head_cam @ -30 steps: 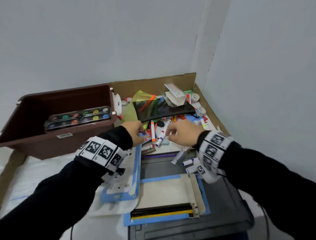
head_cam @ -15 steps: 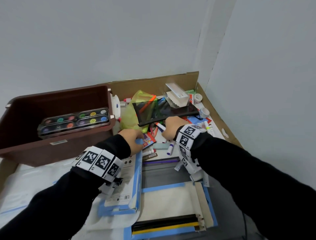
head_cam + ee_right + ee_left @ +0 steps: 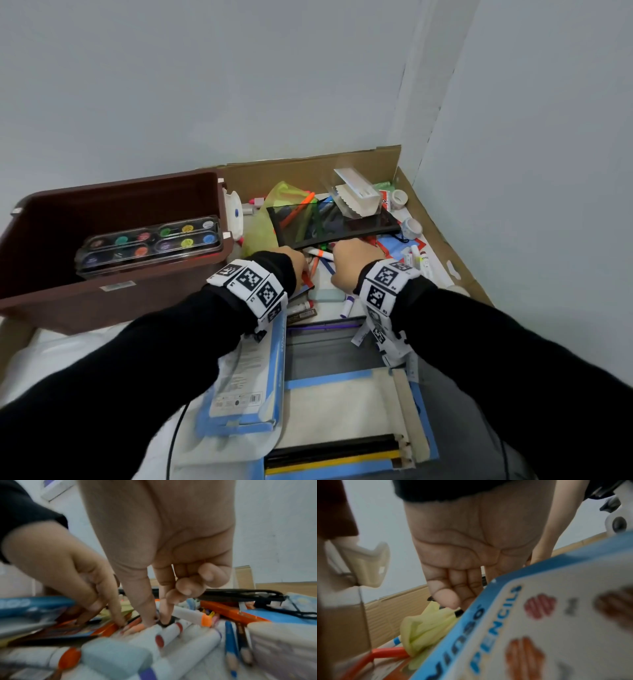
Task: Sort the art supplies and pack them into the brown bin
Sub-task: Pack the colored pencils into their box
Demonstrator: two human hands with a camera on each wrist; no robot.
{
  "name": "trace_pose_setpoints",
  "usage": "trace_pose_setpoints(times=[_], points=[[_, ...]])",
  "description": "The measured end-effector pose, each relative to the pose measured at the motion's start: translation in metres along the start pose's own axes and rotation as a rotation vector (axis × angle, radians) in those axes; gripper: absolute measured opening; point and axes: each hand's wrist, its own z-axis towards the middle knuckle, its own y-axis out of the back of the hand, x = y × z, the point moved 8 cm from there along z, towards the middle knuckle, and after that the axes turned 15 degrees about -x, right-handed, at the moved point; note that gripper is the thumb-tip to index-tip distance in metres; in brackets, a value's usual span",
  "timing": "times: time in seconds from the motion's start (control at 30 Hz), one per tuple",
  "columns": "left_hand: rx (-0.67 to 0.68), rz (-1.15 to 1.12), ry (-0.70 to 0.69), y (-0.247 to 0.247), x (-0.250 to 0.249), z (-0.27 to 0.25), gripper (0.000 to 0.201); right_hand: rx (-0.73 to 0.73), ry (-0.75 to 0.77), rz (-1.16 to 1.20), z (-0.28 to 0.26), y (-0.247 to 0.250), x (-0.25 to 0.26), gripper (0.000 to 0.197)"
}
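Hands first: your right hand [image 3: 354, 262] sits at the centre of the head view, and in the right wrist view its thumb and forefinger [image 3: 164, 609] meet on a small black cap-like piece [image 3: 167, 622] at the end of a white marker with a red cap [image 3: 169, 633], the other fingers curled into the palm. Your left hand [image 3: 294, 263] is just left of it; in the right wrist view its fingertips [image 3: 118, 620] reach down onto the loose markers [image 3: 197, 616] and an orange box edge, fingers bent, though whether they actually pinch anything you cannot tell. In the left wrist view the palm hangs over a yellow-green pouch [image 3: 426, 626], with a blue-and-white pencil box [image 3: 539, 622] filling the lower right. A pale blue eraser [image 3: 116, 658] lies near the bottom of the right wrist view, blue coloured pencils [image 3: 231, 642] to its right. Just above your hands in the head view lies a black mesh pouch [image 3: 329, 224] with pens inside. The brown bin [image 3: 113, 294] stands at the left of the head view, well apart from your hands, holding a paint palette case [image 3: 150, 243]. Two tape rolls [image 3: 399, 198] lie at the upper right, inside a cardboard tray [image 3: 308, 171].
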Motion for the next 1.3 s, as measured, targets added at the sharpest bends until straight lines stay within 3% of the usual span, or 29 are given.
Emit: trace_pose_setpoints(times=[0.1, 0.27, 0.37, 0.5, 0.7, 0.97, 1.13, 1.3], points=[[-0.004, 0.015, 0.048, -0.004, 0.009, 0.000, 0.029, -0.004, -0.021, 0.016, 0.000, 0.011, -0.010, 0.033], [-0.145, 0.064, 0.054, 0.010, 0.011, -0.002, 0.027, -0.057, -0.075, 0.143, -0.010, 0.045, -0.032, 0.022], [-0.196, 0.104, -0.005, 0.021, 0.003, 0.001, 0.023, -0.209, -0.085, 0.254, -0.022, 0.074, -0.043, 0.018], [-0.161, 0.218, -0.069, 0.019, -0.014, 0.010, 0.021, -0.470, -0.076, 0.389, -0.043, 0.106, -0.056, 0.015], [-0.153, 0.094, 0.057, 0.006, -0.015, 0.022, 0.021, -0.676, -0.029, 0.441, -0.074, 0.113, -0.075, 0.011], [-0.138, -0.005, 0.159, 0.004, -0.011, 0.018, 0.008, -0.685, -0.067, 0.464, -0.098, 0.099, -0.095, 0.009], [-0.115, 0.087, 0.089, 0.004, -0.018, 0.017, 0.024, -0.683, -0.106, 0.481, -0.110, 0.094, -0.102, 0.010], [-0.185, 0.053, 0.104, 0.018, -0.016, 0.011, 0.021, -0.706, -0.122, 0.495, -0.117, 0.094, -0.103, 0.012]])
